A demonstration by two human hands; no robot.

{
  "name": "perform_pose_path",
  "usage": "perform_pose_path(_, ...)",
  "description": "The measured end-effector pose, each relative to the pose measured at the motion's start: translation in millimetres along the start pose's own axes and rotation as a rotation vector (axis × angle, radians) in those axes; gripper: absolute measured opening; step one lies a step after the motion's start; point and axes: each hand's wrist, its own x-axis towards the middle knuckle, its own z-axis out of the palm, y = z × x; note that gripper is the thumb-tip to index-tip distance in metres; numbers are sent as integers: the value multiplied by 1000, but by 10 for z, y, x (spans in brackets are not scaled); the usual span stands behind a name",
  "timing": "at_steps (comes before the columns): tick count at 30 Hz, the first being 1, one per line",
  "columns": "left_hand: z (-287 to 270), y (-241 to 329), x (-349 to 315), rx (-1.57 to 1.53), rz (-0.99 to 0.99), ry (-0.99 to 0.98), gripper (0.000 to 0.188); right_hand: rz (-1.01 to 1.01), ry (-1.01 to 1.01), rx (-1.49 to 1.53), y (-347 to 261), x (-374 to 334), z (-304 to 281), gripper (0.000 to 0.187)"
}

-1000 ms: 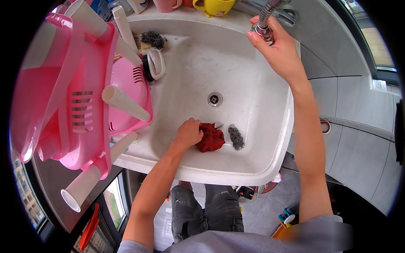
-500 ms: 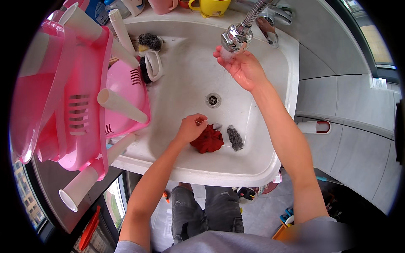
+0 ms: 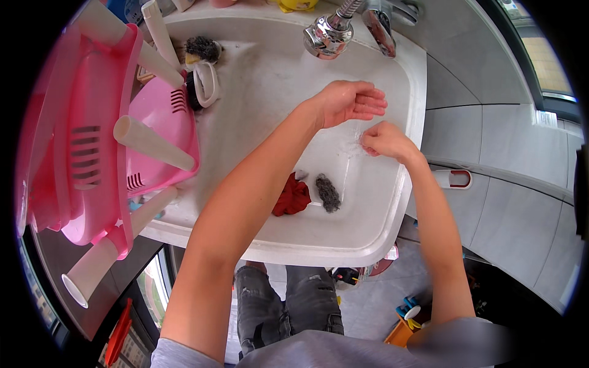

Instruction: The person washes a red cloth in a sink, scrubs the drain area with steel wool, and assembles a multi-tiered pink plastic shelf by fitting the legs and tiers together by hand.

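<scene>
The red cloth (image 3: 293,197) is lying crumpled on the floor of the white sink (image 3: 368,205), with the left forearm (image 3: 245,184) covering part of its left edge. The left hand (image 3: 353,104) is hovering beyond the cloth and to its right, its fingers reaching out straight and close together, holding nothing that shows. The right hand (image 3: 388,141) is hanging farther to the right of the cloth, its fingers curling inward; whether they are pinching anything, I cannot tell. A small splash of water (image 3: 351,145) is showing just left of those fingers, and both hands are staying clear of the cloth. The grey scourer (image 3: 328,193) is resting just to the cloth's right, while the chrome spout head (image 3: 329,38) is hanging well beyond it. The cloth is looking soft and limp, probably light when dry but heavier and slicker if soaked; gathering its raised middle folds in a full fist should be surer than pinching an edge. The scourer is looking light, springy and rough, hardly fragile, though its strands might be snagging on the cloth; its middle is offering the best hold.
</scene>
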Motion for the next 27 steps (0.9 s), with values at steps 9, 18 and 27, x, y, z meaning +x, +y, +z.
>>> perform_pose_path(9, -687, 237, -132, 55, 237, 511, 35, -497, 428, 405, -90, 288, 40, 48)
perform_pose_path(18, -474, 329, -111, -147, 261, 263, 36, -583, 210, 1219, -723, 272, -327, 38)
perform_pose_path(27, -236, 332, -14, -147, -67, 520, 53, -454, -91, 1693, -820, 187, -429, 40)
